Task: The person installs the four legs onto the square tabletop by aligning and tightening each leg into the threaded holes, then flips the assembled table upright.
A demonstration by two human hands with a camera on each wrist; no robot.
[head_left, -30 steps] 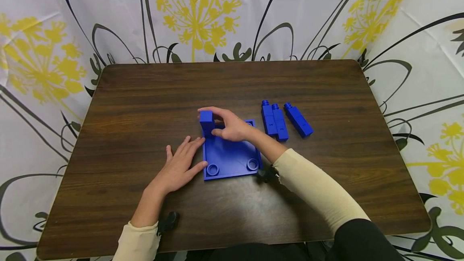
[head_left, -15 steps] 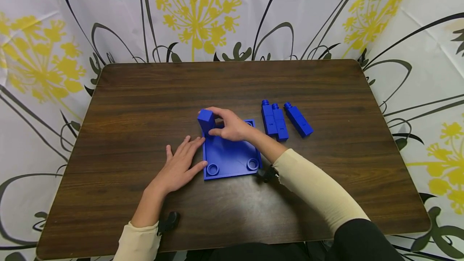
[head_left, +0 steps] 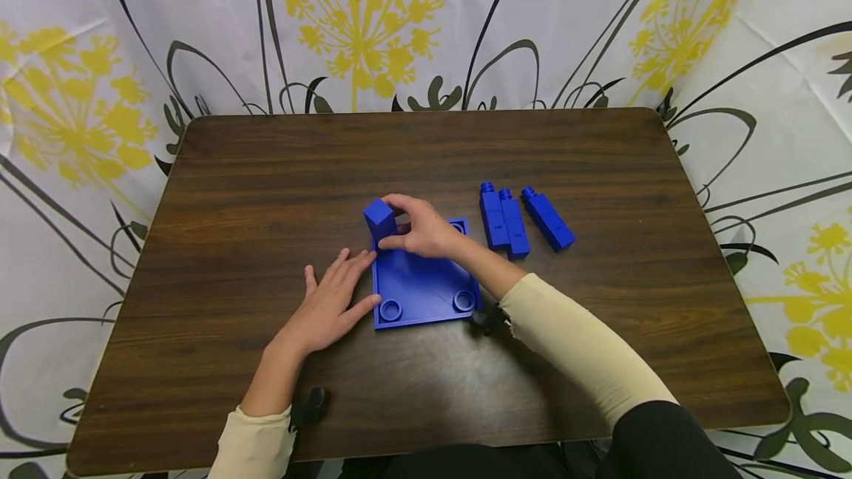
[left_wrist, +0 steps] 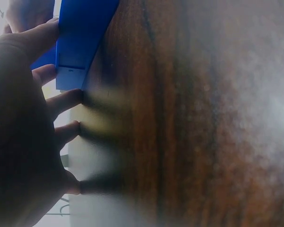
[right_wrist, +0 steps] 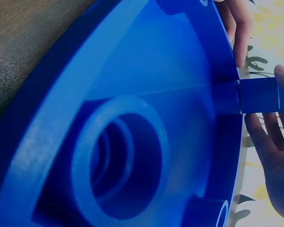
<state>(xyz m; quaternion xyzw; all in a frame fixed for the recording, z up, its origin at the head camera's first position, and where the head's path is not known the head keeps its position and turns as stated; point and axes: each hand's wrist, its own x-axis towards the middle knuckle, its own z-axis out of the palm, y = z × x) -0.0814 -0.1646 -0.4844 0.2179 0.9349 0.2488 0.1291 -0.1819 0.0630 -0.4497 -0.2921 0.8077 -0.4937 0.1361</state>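
A blue square panel (head_left: 426, 283) with a raised rim lies on the table, ring-shaped sockets in its corners. My right hand (head_left: 426, 229) pinches a blue square leg (head_left: 380, 220) between thumb and fingers. The leg stands upright at the panel's far-left corner, its lower end in line with the socket there in the right wrist view. My left hand (head_left: 330, 303) lies with straight, spread fingers against the panel's left side, the thumb at the near-left corner. In the left wrist view its fingertips meet the panel's side wall (left_wrist: 80, 42) and the table.
Several centimetres right of the panel lie three more blue legs (head_left: 493, 217) with threaded ends pointing away from me. Two lie side by side, the third slants apart. The brown table's (head_left: 599, 168) far edge meets a white floral curtain (head_left: 226, 21).
The upright leg has turned about its own axis, now showing a corner toward me. My right fingers have shifted around it. My left hand stays in place on the panel.
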